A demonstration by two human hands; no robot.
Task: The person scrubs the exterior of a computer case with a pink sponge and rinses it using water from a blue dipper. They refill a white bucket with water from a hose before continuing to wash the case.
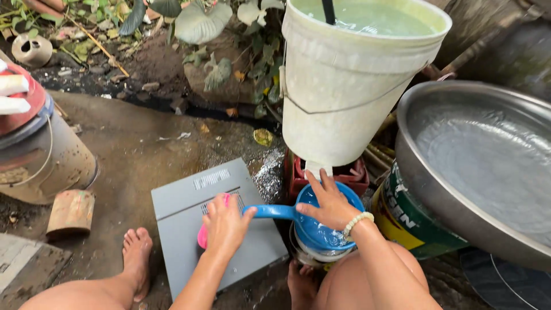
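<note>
My left hand (225,225) presses a pink brush (202,234) against a flat grey panel (183,204) that lies on the wet ground. My right hand (330,202), with a white bead bracelet on the wrist, grips the rim of a blue water dipper (321,229) where its handle (270,212) joins the bowl. The dipper sits on top of a small container, just under the bottom of a tall white bucket (344,80) filled with water. My bare feet and knees frame the panel.
A large metal basin (482,161) of water rests on a green and yellow tin (402,218) at the right. A red crate (298,178) stands under the white bucket. A dirty bucket (46,155) with a red lid and a clay piece (70,212) stand at the left. Plants and soil lie behind.
</note>
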